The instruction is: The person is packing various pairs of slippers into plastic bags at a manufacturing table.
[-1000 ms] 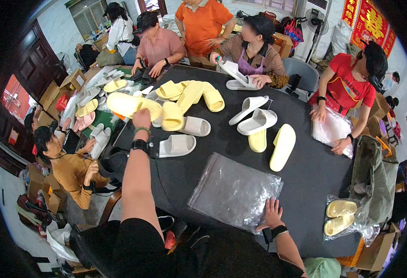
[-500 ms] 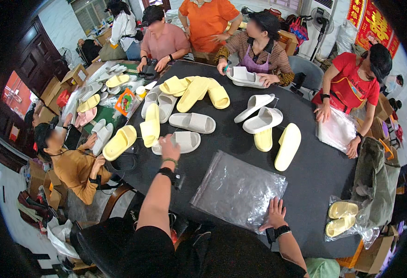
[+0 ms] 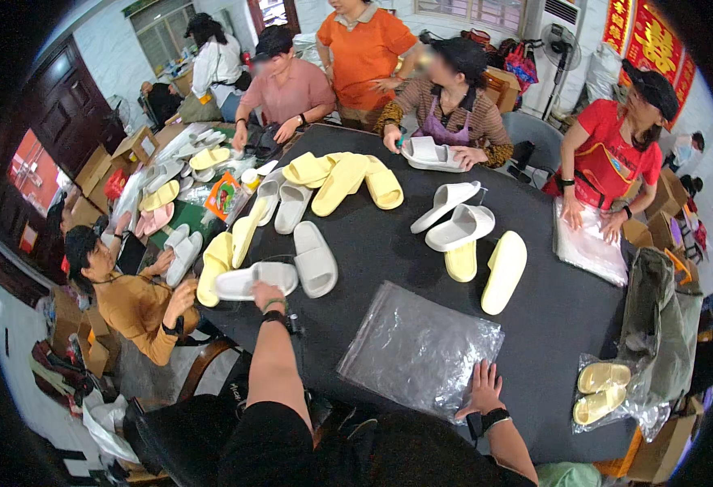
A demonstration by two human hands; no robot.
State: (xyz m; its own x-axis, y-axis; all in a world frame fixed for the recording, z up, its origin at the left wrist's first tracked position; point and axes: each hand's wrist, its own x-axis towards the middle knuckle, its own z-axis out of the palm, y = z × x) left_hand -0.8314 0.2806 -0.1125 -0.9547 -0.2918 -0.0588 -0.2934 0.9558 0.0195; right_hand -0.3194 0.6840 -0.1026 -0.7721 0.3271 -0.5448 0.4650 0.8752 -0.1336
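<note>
At the table's left side, my left hand (image 3: 269, 295) is closed on a grey slipper (image 3: 233, 282) that lies sideways, its fingertips partly hidden. Another grey slipper (image 3: 316, 260) lies just right of it, toe pointing away. Beyond and beside my left hand are a yellow slipper (image 3: 213, 264) and a second yellow slipper (image 3: 247, 235) tipped on its edge. My right hand (image 3: 483, 391) rests flat with fingers spread on the near right corner of clear plastic bags (image 3: 417, 345), which lie on the black table (image 3: 356, 264).
Several yellow slippers (image 3: 344, 183) are piled at the far middle. Two grey slippers (image 3: 459, 227) and a yellow slipper (image 3: 503, 272) lie right of centre. A bagged yellow pair (image 3: 601, 394) sits at the right edge. Several people surround the table; one holds clear bags (image 3: 590, 243).
My left hand has shifted left and nearer with the grey slipper. The other grey slipper has turned to point away, and one yellow slipper has tipped on edge. My right hand stays put.
</note>
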